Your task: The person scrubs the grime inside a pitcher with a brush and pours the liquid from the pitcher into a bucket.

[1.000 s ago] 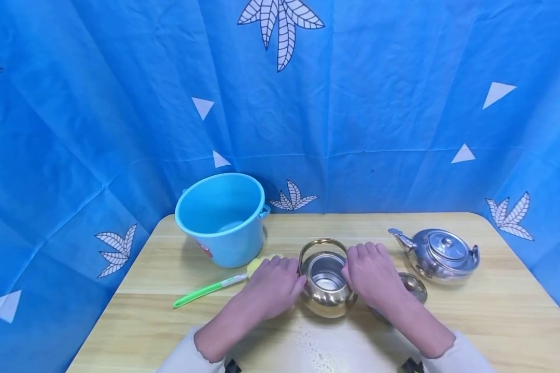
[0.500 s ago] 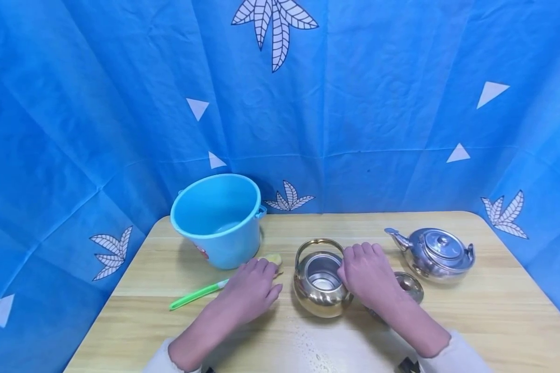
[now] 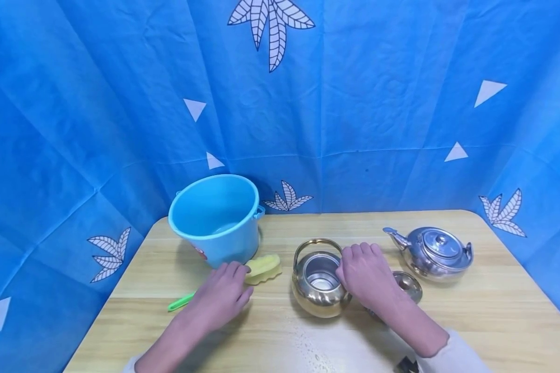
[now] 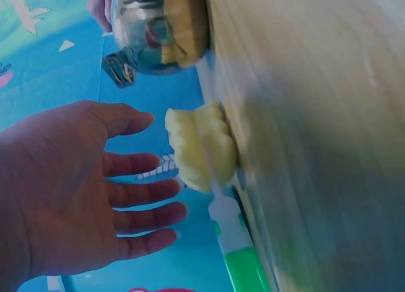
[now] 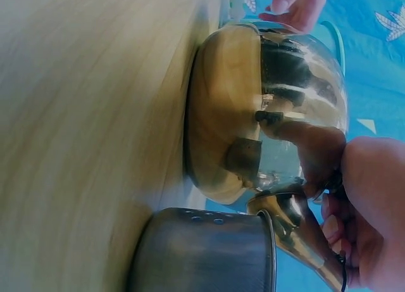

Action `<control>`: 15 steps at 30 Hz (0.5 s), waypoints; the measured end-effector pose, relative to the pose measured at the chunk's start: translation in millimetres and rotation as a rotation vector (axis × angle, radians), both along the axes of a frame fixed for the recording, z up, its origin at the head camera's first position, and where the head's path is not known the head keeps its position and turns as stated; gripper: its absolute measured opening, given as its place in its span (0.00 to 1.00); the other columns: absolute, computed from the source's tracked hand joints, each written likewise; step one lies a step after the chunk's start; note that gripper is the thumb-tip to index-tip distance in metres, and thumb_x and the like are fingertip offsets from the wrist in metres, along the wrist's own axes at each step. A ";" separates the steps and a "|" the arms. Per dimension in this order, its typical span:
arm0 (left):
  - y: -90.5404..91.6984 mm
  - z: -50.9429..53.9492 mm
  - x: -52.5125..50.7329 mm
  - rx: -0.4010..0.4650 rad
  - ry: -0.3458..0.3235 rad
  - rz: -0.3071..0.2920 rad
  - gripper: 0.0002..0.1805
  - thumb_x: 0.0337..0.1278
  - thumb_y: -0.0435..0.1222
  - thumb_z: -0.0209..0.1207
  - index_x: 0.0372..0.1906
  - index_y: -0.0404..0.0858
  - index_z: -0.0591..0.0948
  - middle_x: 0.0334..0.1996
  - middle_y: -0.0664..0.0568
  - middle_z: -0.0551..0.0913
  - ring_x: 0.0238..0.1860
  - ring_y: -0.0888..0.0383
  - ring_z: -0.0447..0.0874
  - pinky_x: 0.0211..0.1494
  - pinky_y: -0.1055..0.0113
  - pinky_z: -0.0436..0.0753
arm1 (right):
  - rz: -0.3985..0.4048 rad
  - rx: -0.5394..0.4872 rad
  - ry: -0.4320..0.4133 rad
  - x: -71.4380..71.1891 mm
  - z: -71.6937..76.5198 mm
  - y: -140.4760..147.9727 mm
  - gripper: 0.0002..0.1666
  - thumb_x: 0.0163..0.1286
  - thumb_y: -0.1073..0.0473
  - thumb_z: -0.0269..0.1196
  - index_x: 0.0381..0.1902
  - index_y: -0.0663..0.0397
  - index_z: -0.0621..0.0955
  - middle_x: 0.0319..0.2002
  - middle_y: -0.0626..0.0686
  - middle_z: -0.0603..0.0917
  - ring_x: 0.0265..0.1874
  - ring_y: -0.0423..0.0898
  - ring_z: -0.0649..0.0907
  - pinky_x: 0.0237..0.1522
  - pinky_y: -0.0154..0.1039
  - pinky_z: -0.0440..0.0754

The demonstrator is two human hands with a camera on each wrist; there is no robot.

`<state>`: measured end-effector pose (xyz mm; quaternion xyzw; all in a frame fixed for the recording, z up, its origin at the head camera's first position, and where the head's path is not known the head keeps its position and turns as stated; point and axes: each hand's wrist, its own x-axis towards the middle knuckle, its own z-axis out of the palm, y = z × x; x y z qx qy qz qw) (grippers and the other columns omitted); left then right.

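A gold teapot (image 3: 321, 295) stands upright without its lid on the table, its hoop handle (image 3: 318, 242) raised. My right hand (image 3: 366, 272) grips the teapot at its right side, fingers curled near the spout (image 5: 294, 232) in the right wrist view. To the left lies a sponge brush with a yellow head (image 3: 263, 268) and a green handle (image 3: 181, 302). My left hand (image 3: 219, 298) hovers over the brush, partly covering it in the head view. In the left wrist view its fingers (image 4: 145, 216) are spread and relaxed, apart from the sponge head.
A blue bucket (image 3: 217, 228) stands behind the brush. At the right sits a silver teapot (image 3: 436, 254) with its lid on. The gold lid (image 3: 408, 286) lies beside my right forearm, near a metal strainer (image 5: 202, 247). Water drops dot the table front.
My left hand has left the gold teapot's side and moved left over the brush, uncovering the sponge head. The right hand keeps its hold on the teapot.
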<state>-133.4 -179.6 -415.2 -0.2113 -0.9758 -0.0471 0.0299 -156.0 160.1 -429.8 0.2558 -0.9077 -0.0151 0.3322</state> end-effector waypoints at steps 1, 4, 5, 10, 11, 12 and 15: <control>-2.1 -0.6 0.2 0.000 0.003 0.003 0.24 0.71 0.47 0.60 0.62 0.35 0.78 0.56 0.46 0.82 0.57 0.50 0.79 0.63 0.51 0.82 | 0.000 -0.001 0.001 0.0 0.0 0.0 0.15 0.66 0.54 0.58 0.22 0.53 0.72 0.17 0.47 0.67 0.20 0.44 0.63 0.27 0.36 0.61; -9.0 -3.4 -0.1 -0.007 0.014 0.006 0.24 0.71 0.47 0.61 0.62 0.35 0.78 0.56 0.46 0.83 0.57 0.50 0.80 0.62 0.52 0.82 | -0.001 -0.006 0.005 -0.1 -0.1 -0.1 0.15 0.66 0.54 0.58 0.21 0.53 0.72 0.17 0.47 0.67 0.20 0.44 0.63 0.27 0.36 0.61; -11.3 -4.3 0.0 -0.011 0.019 0.008 0.24 0.71 0.47 0.61 0.62 0.34 0.78 0.56 0.46 0.83 0.57 0.50 0.80 0.62 0.52 0.82 | 0.000 -0.008 0.006 -0.2 -0.2 -0.1 0.15 0.66 0.54 0.58 0.21 0.53 0.72 0.17 0.47 0.67 0.20 0.44 0.63 0.26 0.36 0.61; -22.1 -9.7 -1.4 -0.023 0.035 0.012 0.24 0.69 0.45 0.63 0.62 0.34 0.78 0.55 0.45 0.83 0.57 0.49 0.81 0.61 0.51 0.83 | 0.001 -0.009 0.012 -0.4 -1.5 -0.2 0.15 0.66 0.54 0.57 0.21 0.53 0.72 0.17 0.47 0.67 0.19 0.43 0.63 0.26 0.36 0.61; -24.3 -10.9 -1.8 -0.022 0.038 0.012 0.24 0.68 0.44 0.63 0.61 0.35 0.78 0.54 0.45 0.83 0.56 0.49 0.81 0.61 0.51 0.83 | 0.000 -0.009 0.012 -0.4 -1.7 -0.1 0.15 0.66 0.54 0.57 0.21 0.53 0.72 0.17 0.47 0.67 0.19 0.43 0.63 0.26 0.36 0.61; -26.5 -12.2 -2.1 -0.021 0.042 0.011 0.24 0.67 0.43 0.64 0.61 0.35 0.78 0.53 0.45 0.83 0.55 0.49 0.81 0.59 0.51 0.84 | 0.000 -0.009 0.013 -0.5 -1.9 -0.1 0.15 0.66 0.54 0.57 0.21 0.53 0.72 0.17 0.47 0.67 0.19 0.43 0.63 0.26 0.36 0.61; -33.8 -16.4 -2.8 -0.018 0.063 0.006 0.21 0.64 0.40 0.67 0.57 0.36 0.78 0.48 0.46 0.83 0.50 0.50 0.82 0.53 0.53 0.84 | 0.002 -0.010 0.018 -0.6 -2.1 0.0 0.15 0.66 0.54 0.57 0.21 0.52 0.71 0.17 0.47 0.67 0.19 0.43 0.63 0.26 0.36 0.61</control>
